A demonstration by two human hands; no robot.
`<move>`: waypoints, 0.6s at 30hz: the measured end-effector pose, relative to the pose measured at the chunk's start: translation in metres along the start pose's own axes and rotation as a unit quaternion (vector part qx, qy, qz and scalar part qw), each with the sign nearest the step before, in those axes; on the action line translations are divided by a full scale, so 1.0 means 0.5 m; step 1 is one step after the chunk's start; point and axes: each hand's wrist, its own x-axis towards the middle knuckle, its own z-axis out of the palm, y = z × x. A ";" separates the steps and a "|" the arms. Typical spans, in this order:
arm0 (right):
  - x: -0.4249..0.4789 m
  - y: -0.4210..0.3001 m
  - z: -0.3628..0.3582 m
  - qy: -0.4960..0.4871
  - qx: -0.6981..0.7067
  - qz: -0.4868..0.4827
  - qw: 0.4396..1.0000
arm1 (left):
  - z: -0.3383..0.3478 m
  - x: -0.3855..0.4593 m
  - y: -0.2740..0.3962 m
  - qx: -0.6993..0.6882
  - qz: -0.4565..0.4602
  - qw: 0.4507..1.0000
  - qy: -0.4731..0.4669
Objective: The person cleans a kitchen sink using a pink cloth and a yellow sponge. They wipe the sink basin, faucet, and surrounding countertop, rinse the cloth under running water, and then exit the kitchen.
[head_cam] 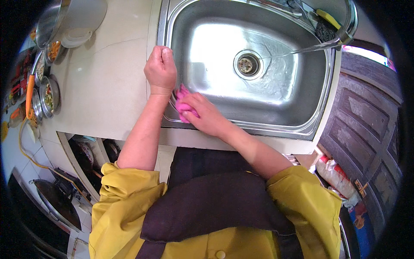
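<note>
A bunched pink cloth is gripped in my right hand, pressed against the near left corner of a stainless steel sink. My left hand is closed in a fist at the sink's left rim, with nothing seen in it. A stream of water runs from the faucet at the upper right and lands close to the drain. Thin water spreads over the basin floor around the drain.
Left on the pale countertop stand a large metal pot, metal bowls of chopped food and an orange-handled utensil. A yellow sponge and dark scourer sit behind the faucet. A wok is at lower left, a dark panelled door at right.
</note>
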 end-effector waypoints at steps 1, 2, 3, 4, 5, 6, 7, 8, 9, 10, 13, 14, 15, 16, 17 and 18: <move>-0.011 0.012 -0.012 -0.034 -0.017 -0.011 0.999 | 0.000 -0.002 0.005 0.030 0.018 0.999 -0.015; -0.032 0.031 -0.040 -0.067 -0.034 -0.022 0.997 | -0.002 -0.007 0.013 0.059 0.036 0.997 -0.031; -0.049 0.047 -0.076 -0.102 -0.051 -0.035 0.993 | -0.003 -0.011 0.019 0.089 0.053 0.994 -0.043; -0.060 0.054 -0.119 -0.129 -0.007 0.082 0.988 | 0.001 -0.019 0.022 0.085 0.064 0.992 -0.075; -0.069 0.060 -0.166 -0.155 0.036 0.196 0.968 | 0.005 -0.030 0.023 0.081 0.073 0.988 -0.105; -0.081 0.079 -0.205 -0.160 0.003 0.238 0.958 | 0.012 -0.045 0.025 0.076 0.083 0.984 -0.138; -0.093 0.104 -0.244 -0.164 -0.027 0.279 0.946 | 0.020 -0.062 0.031 0.081 0.064 0.979 -0.177; -0.110 0.154 -0.289 -0.217 -0.043 0.320 0.921 | 0.029 -0.077 0.043 0.082 0.046 0.971 -0.217; -0.130 0.209 -0.319 -0.267 -0.059 0.358 0.893 | 0.040 -0.090 0.049 0.085 0.030 0.962 -0.257; -0.143 0.235 -0.330 -0.240 -0.133 0.320 0.907 | 0.049 -0.098 0.047 0.118 0.012 0.952 -0.282; -0.152 0.261 -0.303 -0.165 -0.321 0.158 0.919 | 0.077 -0.113 0.020 0.135 -0.054 0.946 -0.290; -0.136 0.248 -0.281 -0.171 -0.265 0.135 0.940 | 0.082 -0.112 0.008 0.087 -0.085 0.962 -0.245; -0.104 0.217 -0.249 -0.178 -0.205 0.111 0.956 | 0.082 -0.110 -0.003 0.040 -0.115 0.972 -0.199; -0.081 0.215 -0.210 -0.176 -0.170 0.090 0.965 | 0.081 -0.103 -0.002 -0.019 -0.168 0.969 -0.183; -0.055 0.220 -0.167 -0.172 -0.134 0.069 0.974 | 0.077 -0.093 0.005 -0.078 -0.217 0.959 -0.167; -0.027 0.225 -0.118 -0.140 -0.114 0.015 0.983 | 0.074 -0.086 0.009 -0.137 -0.264 0.943 -0.151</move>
